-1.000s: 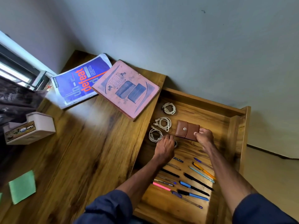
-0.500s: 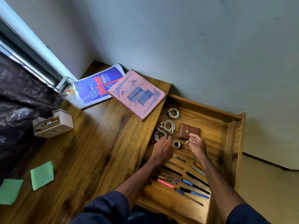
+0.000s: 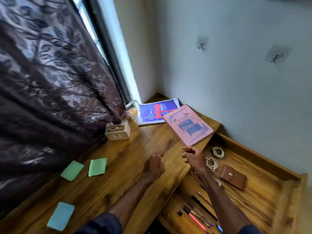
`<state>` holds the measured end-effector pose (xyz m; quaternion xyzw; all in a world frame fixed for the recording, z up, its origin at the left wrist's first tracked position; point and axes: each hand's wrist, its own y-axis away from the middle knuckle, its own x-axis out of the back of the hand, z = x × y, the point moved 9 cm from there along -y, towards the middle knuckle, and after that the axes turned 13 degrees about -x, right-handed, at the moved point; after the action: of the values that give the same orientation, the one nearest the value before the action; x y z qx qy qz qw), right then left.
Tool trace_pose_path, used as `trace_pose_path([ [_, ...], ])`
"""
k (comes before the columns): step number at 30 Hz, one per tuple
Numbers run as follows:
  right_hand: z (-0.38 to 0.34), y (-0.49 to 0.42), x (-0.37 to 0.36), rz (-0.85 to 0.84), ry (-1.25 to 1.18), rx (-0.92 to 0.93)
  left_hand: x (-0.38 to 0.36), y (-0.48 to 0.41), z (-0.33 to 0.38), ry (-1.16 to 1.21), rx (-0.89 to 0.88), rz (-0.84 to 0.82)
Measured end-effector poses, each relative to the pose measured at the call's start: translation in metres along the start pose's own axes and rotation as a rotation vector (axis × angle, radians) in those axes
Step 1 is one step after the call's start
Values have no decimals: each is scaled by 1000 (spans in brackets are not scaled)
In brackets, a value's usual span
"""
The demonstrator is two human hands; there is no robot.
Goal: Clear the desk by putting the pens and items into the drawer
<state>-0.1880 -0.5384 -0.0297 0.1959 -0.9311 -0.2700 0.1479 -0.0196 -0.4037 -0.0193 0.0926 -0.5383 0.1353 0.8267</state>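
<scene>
wooden desk (image 3: 118,188) filling the lower left, pink book (image 3: 188,124) and blue book (image 3: 153,112) mid frame, small box (image 3: 117,131) left of them, green notes (image 3: 97,166) and a blue note (image 3: 60,216) lower left
</scene>
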Motion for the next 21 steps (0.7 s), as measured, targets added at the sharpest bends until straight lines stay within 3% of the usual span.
trace_pose_path([
  [10,-8,52,-121,-335,279,44,31,74,-104,108,264,107],
  [21,3,75,-122,-195,290,33,23,87,-118,133,203,117],
])
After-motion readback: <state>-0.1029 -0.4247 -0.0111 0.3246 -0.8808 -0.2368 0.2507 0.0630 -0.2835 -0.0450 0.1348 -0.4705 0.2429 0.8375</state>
